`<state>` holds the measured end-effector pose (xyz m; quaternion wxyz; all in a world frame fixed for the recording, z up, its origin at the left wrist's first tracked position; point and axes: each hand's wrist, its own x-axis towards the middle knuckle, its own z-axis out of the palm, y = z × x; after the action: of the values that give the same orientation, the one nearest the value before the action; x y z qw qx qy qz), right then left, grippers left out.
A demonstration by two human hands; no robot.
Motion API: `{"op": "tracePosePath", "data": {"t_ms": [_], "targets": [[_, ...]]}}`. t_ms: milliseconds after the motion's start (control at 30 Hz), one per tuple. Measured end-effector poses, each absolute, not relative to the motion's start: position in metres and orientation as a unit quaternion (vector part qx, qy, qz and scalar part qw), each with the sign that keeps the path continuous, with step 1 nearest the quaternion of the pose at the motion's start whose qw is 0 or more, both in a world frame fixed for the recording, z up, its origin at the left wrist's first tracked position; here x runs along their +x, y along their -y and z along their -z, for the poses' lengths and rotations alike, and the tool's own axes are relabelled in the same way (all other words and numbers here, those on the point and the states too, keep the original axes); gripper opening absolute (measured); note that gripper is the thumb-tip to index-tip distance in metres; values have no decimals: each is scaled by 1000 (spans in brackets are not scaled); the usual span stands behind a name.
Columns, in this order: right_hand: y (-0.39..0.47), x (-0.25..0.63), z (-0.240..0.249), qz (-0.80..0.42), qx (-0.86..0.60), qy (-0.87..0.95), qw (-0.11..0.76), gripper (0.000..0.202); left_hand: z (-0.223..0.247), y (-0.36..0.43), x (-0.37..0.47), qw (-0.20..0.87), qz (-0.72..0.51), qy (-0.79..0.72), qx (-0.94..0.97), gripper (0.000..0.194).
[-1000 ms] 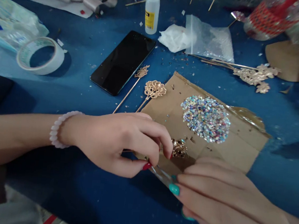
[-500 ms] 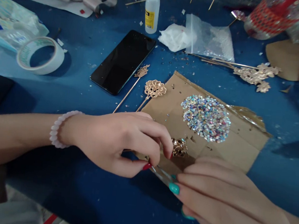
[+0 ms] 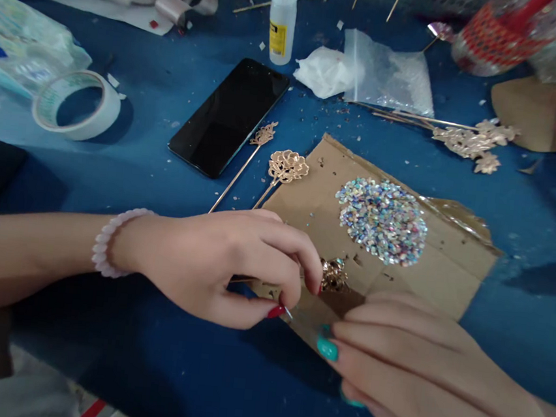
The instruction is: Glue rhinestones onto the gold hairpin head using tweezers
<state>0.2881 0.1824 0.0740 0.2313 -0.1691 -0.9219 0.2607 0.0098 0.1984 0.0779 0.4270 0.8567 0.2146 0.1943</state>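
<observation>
Head view: little changed from a second ago, only less of the thin tool showing between the hands. Left hand [image 3: 218,265] pinching gold filigree ornament [image 3: 334,274] on cardboard [image 3: 449,264]. Right hand [image 3: 419,373] curled beside it, grip hidden.

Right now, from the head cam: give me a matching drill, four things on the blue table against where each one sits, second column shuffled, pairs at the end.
Things:
1. black smartphone
2. white ring-shaped roll of tape
3. pile of iridescent sequins
4. small gold filigree flower ornament

Places:
A. on the brown cardboard sheet, away from the hands
B. far left, beside a clear plastic bag
C. at the fingertips of the left hand
D. just below the white glue bottle

Pairs: 1-D, 2-B, 3-A, 4-C
</observation>
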Motion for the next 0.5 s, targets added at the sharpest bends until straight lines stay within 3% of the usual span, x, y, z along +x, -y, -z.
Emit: {"op": "tracePosePath", "data": {"t_ms": [500], "targets": [[-183, 290, -78, -259, -189, 921, 220, 24, -79, -199, 10, 450, -208, -219, 841, 10]]}}
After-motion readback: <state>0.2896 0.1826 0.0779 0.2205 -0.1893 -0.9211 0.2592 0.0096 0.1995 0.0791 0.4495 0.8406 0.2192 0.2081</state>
